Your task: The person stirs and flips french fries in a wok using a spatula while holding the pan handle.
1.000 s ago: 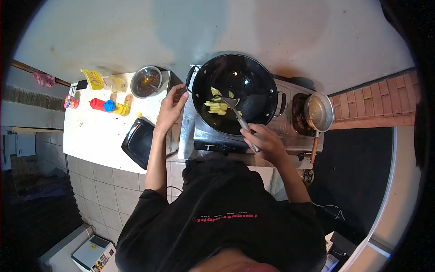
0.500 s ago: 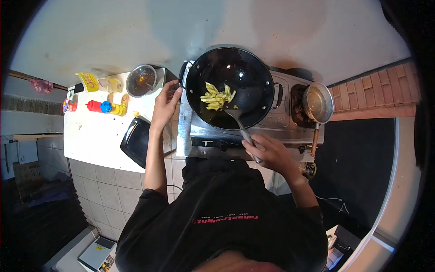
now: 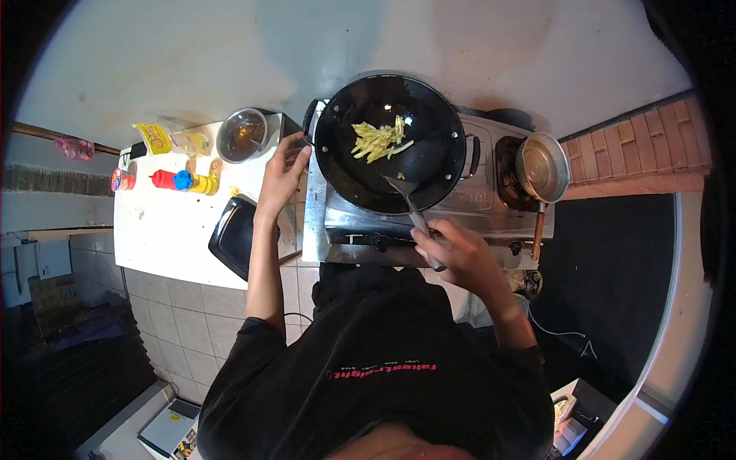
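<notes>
A black wok (image 3: 349,188) sits on the gas stove, with a heap of pale yellow-green cut strips of food (image 3: 376,142) near its middle. One small bit lies apart, below the heap. My right hand (image 3: 460,253) is closed round the handle of a metal spatula (image 3: 415,211), whose blade rests inside the wok's near side, just below the strips. At the wok's left side handle (image 3: 310,119), my left hand (image 3: 285,172) has its fingers curled at the lower end, thumb beside it; the fingertips are partly hidden.
On the stove's (image 3: 491,192) right burner stands a small metal saucepan (image 3: 543,169), its handle pointing toward me. The white table (image 3: 165,245) at left bears a clear bowl (image 3: 242,136), a black square plate (image 3: 234,238), a red bottle (image 3: 162,179), a yellow bottle (image 3: 201,184) and a yellow packet (image 3: 153,138).
The strips have shifted up and to the right in the wok, away from the spatula blade, and spread a little. My left hand stays at the handle.
</notes>
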Demonstrator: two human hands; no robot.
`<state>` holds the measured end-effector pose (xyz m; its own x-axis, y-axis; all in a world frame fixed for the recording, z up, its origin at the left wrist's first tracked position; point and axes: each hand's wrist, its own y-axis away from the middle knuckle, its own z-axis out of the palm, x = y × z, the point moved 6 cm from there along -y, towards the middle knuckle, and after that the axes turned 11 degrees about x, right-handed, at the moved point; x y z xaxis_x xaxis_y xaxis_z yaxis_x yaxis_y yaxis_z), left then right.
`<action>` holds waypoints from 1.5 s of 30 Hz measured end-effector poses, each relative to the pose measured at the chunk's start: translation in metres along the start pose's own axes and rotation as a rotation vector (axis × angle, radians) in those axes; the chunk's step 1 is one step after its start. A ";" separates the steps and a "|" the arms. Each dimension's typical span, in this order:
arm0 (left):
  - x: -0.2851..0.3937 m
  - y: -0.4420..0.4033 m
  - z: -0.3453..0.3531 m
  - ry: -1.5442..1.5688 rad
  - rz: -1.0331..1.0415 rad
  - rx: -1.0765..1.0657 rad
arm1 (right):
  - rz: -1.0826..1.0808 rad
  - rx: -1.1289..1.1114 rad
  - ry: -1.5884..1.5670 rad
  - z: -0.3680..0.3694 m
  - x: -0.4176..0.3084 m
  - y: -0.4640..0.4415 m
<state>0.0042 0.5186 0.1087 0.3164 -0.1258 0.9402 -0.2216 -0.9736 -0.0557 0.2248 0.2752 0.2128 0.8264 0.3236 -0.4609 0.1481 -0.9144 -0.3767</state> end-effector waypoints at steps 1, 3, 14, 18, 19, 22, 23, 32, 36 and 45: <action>0.000 -0.001 0.000 -0.004 0.002 -0.002 | 0.001 0.004 -0.002 -0.003 0.005 0.002; -0.002 -0.002 0.001 -0.024 0.016 -0.037 | 0.018 -0.025 -0.037 -0.010 0.019 0.007; 0.007 0.053 0.003 -0.165 0.185 0.051 | 0.129 0.129 -0.004 -0.003 0.040 -0.009; -0.001 0.083 -0.009 -0.147 0.117 0.113 | 0.142 0.123 -0.081 0.009 0.017 -0.002; -0.004 0.087 -0.012 -0.154 0.115 0.116 | 0.184 0.094 -0.094 0.017 0.017 -0.001; -0.012 0.097 -0.021 -0.148 0.002 0.164 | 0.269 0.139 -0.151 0.035 0.021 -0.002; -0.012 0.098 -0.023 -0.151 0.003 0.167 | 0.328 0.172 -0.152 0.038 0.026 -0.001; -0.024 0.096 -0.037 -0.127 -0.097 0.174 | 0.521 0.147 -0.148 0.051 0.030 0.034; -0.025 0.091 -0.027 -0.105 -0.090 0.129 | 0.577 0.140 -0.200 0.051 0.032 0.037; 0.011 0.057 -0.015 -0.059 0.081 0.142 | 0.472 0.300 -0.361 0.035 0.027 0.004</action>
<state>-0.0187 0.4647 0.1206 0.3574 -0.2124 0.9095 -0.1177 -0.9763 -0.1817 0.2282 0.2885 0.1703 0.5235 0.0137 -0.8519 -0.3859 -0.8876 -0.2515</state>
